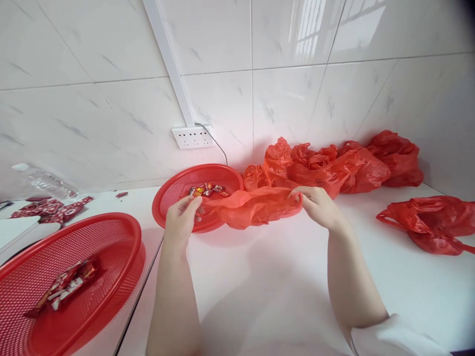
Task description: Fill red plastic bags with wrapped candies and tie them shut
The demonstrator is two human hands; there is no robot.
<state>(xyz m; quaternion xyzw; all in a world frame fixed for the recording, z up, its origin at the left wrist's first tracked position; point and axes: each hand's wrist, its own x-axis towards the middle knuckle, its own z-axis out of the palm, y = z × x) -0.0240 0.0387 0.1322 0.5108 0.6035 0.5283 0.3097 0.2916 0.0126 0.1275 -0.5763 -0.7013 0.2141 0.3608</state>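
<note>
**Red bag stretched between two hands**

While both hands worked at mid-frame, the left hand (181, 215) pinched one end of a red plastic bag (256, 206) and the right hand (319, 205) gripped the other end, fingers clenched on the film. That bag hung slack between them, just above the white countertop (282, 277) and overlapping the front rim of a red mesh basket (174, 190) that held a few small wrapped sweets (208, 190). Behind it, toward the upper right, a heap of red bags (334, 165) lay against the tiled wall, and another crumpled bag (430, 222) sat at the right edge. At lower left a second red basket (111, 237) held red packets (65, 287); a wall socket (192, 137) was mounted above the centre
</note>
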